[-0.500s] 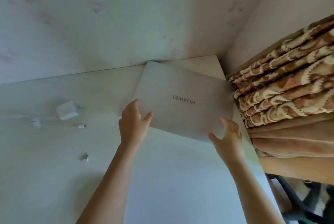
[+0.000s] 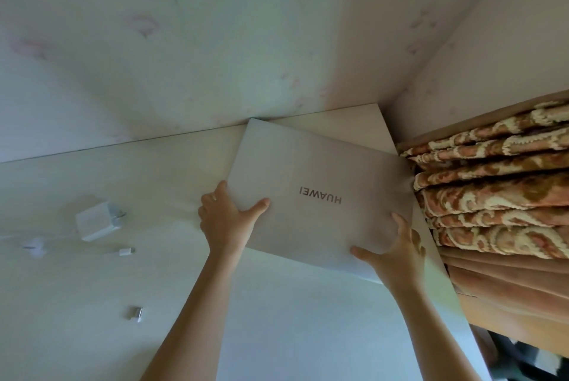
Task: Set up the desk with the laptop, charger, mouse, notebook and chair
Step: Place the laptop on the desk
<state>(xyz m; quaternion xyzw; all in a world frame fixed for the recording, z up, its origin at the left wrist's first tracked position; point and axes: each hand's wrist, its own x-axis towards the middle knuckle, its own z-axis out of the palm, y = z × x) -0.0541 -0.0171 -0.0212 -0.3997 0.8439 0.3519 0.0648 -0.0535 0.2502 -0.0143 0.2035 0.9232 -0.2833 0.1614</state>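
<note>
Now both hands, left hand (image 2: 226, 220) and right hand (image 2: 397, 253), grasp the closed laptop (image 2: 320, 196) between them.

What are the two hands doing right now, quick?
Left hand: gripping the closed laptop at its left edge.
Right hand: gripping the laptop at its near right corner.

View: one head-worn wide-angle camera
Facing: forward and down over the worktop (image 2: 308, 334) toward the wall corner
Nearness: close, within arm's reach
Frame edges: wallpapered wall (image 2: 215, 42) above, curtain (image 2: 492, 196) at right
Shared views: none, a single view
</note>
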